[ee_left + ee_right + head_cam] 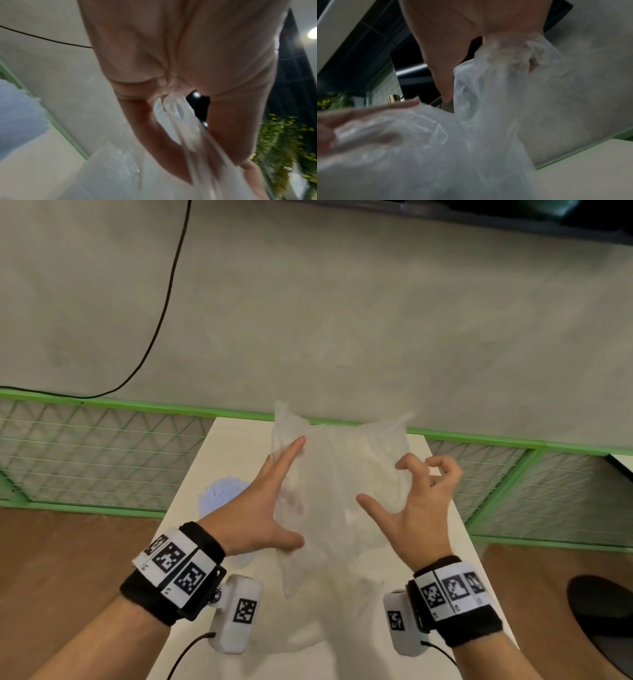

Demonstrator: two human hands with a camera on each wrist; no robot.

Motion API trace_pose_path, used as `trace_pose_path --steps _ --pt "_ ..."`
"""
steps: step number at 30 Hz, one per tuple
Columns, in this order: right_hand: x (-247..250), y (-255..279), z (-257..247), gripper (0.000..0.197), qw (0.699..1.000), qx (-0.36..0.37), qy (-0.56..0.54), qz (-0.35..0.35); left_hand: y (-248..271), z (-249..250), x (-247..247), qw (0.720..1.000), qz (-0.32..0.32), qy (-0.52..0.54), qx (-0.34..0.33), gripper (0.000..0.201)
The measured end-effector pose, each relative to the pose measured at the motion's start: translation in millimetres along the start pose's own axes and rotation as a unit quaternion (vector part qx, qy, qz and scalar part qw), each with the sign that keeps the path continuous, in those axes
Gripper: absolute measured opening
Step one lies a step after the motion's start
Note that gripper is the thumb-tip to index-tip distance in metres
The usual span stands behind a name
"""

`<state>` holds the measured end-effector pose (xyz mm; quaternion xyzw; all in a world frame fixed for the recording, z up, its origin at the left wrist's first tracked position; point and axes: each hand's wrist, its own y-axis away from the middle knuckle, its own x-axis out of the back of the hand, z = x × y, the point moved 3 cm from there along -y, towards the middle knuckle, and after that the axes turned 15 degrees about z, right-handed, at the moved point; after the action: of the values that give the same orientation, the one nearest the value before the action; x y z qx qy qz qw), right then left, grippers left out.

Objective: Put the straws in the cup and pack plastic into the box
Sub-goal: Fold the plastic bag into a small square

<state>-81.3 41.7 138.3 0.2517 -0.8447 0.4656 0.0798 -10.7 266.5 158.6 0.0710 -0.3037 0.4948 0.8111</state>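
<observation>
A large sheet of clear plastic point(342, 491) hangs crumpled between both hands above the white table point(226, 446). My left hand point(270, 501) holds its left edge, index finger straight along the front, thumb low. In the left wrist view the plastic point(178, 115) is pinched in the cleft between two fingers. My right hand point(418, 494) has curled fingers gripping the right edge, and the plastic point(488, 121) drapes over them in the right wrist view. No straws, cup or box are in view.
A pale blue crumpled item point(222, 494) lies on the table under my left hand. A green mesh fence point(102, 453) runs behind the table, with a black cable point(164, 302) on the grey floor beyond. A black round seat point(603, 618) sits at the right.
</observation>
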Motion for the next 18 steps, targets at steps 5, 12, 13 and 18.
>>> trace_pose_path --steps 5,12,13,18 --pt "-31 10 -11 0.066 0.954 0.114 0.255 -0.104 3 16 -5 0.999 -0.012 0.048 -0.014 0.128" --pt "-27 0 -10 0.086 0.927 0.026 0.344 -0.145 -2 10 -8 0.998 0.019 0.06 -0.016 0.118" --pt "-25 -1 -17 0.085 0.95 0.048 0.286 -0.118 -5 6 -13 0.997 0.025 0.073 -0.013 0.116" --pt "-5 6 -58 0.053 0.976 0.113 -0.133 -0.129 -15 5 -32 0.984 0.086 0.153 0.023 0.105"
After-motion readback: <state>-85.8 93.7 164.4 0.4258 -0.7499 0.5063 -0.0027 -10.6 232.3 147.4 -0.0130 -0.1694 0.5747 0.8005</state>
